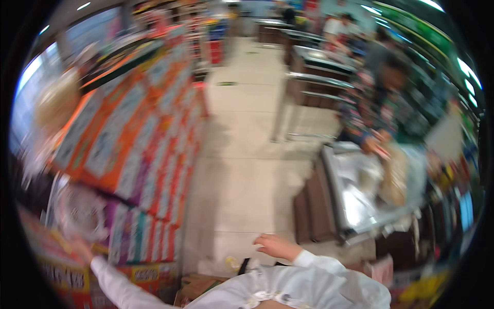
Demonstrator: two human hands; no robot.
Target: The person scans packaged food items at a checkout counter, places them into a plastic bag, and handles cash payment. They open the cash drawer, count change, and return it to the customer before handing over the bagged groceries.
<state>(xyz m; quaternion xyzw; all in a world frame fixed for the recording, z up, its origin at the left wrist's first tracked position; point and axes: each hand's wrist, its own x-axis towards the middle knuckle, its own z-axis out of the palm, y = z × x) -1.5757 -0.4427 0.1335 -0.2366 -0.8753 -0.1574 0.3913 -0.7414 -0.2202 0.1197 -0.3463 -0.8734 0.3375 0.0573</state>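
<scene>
My left hand [80,249], blurred by motion, is stretched out at the lower left. It meets the near edge of a clear plastic container or bag [79,210] beside the stacked boxes; whether the fingers grip it is too blurred to tell. My right hand [277,246] is in front of my body, above the tiled floor [245,193]. Its fingers are slightly bent and apart, with nothing in them. Both arms wear white sleeves.
Stacked orange, red and purple boxes [123,139] line the aisle's left side. A metal-topped checkout counter [355,208] stands at the right. A person in a patterned top [359,100] handles a brown package [394,177] there. Metal rails [320,80] and other people are farther back.
</scene>
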